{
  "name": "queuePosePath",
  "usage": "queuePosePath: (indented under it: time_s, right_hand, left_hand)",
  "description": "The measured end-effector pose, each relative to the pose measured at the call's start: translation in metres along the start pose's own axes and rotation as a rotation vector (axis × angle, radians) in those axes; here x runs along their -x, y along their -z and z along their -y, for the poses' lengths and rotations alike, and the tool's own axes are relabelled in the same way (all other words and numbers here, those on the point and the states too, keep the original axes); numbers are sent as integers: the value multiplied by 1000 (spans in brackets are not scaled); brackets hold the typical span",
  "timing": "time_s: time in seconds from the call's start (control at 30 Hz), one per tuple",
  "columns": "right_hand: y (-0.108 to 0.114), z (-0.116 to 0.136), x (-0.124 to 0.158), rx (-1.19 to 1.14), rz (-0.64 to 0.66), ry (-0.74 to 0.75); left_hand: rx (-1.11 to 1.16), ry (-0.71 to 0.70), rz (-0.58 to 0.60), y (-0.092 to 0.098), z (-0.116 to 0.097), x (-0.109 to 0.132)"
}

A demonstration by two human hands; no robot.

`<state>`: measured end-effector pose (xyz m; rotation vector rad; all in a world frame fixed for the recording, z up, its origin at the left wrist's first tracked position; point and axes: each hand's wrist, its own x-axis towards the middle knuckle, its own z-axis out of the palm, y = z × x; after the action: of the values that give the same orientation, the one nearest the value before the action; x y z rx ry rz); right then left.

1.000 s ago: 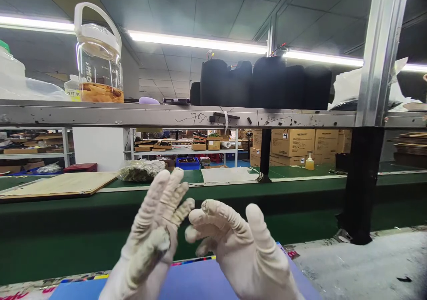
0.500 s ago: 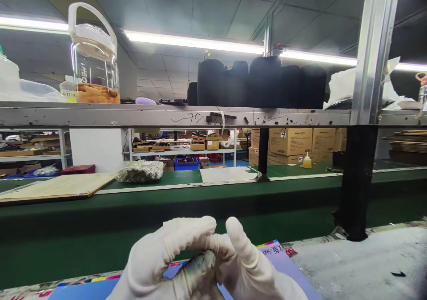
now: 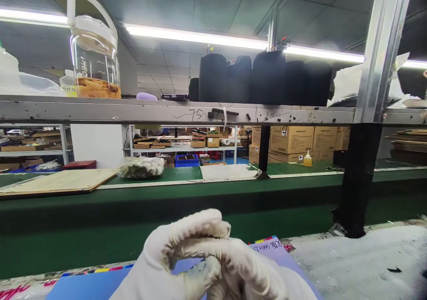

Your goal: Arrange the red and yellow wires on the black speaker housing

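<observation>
Gloved left hand (image 3: 176,255) and right hand (image 3: 253,266) clasped together, fingers (image 3: 200,222) curled closed, over a blue printed sheet (image 3: 93,286).

From my remote seat I log a scuffed steel shelf (image 3: 167,113) carrying a glass jar (image 3: 95,64) with a white handle and amber contents, plus a row of bulky black objects (image 3: 267,79). Beyond it, a green bench (image 3: 160,176) holds a plywood board (image 3: 56,180), a clear bag (image 3: 142,168) of grey-green bits and a white sheet (image 3: 227,172). Nearest me, a worn pale worktop (image 3: 360,260) has a blue mat (image 3: 90,286) on it.
</observation>
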<state>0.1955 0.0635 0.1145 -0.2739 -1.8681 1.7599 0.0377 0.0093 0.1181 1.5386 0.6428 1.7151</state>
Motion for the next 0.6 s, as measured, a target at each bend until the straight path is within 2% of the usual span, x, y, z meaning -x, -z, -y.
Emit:
queuePosePath:
  time_s: [0.07,0.17,0.2,0.27,0.3,0.33,0.5,0.6]
  right_hand:
    - [-6,-2,0,-92,29,-21]
    - [-11,-2,0,-211,74,65]
    - [-10,-1,-1,-235,84,111]
    - [-6,1,-2,-250,99,176]
    - [-3,2,-2,-248,107,183]
    - [0,2,-2,-244,111,183]
    - [6,2,-1,-236,115,187]
    - [6,2,-1,-234,109,192]
  left_hand:
    - [99,34,5,8,-1,-6]
    - [169,63,-102,23,-6,-11]
    - [135,76,-103,26,-7,-11]
    - [40,128,-17,29,-7,-7]
    - [3,147,46,28,-5,-4]
    - [-24,156,56,26,-4,-2]
    - [-92,27,-130,5,4,2]
    - [-130,106,-157,3,2,3]
